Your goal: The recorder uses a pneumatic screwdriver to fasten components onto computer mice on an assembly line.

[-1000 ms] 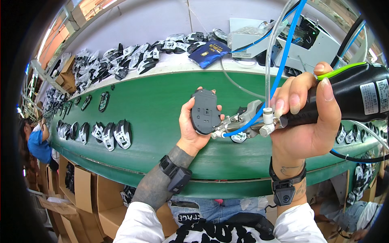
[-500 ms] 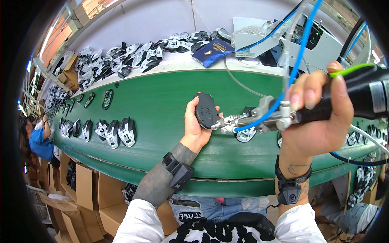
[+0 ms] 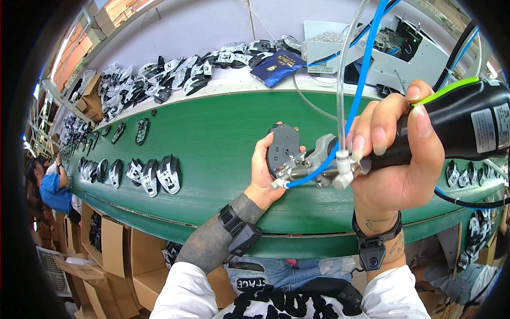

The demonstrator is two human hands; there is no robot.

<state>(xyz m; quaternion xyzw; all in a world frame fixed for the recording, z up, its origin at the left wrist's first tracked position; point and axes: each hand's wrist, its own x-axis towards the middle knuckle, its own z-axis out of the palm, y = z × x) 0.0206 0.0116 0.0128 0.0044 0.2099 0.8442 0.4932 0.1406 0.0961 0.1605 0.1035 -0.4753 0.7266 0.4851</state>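
Grey shell partly hidden, L hand gripping it, R hand gripping blk driver

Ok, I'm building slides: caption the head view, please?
Over a green conveyor: gray mouse base in the left-hand grip, black powered screwdriver in the right-hand grip.

From here, the left hand holds a matt plastic shell; the right hand, a tool with a smooth, lightly shiny plastic body and bright metal nose. A glossy plastic blue hose rises beside that hand. Under both, the worktop looks smooth, softly sheened. Beyond lies a shiny, creased packet; below left, matt cardboard boxes.
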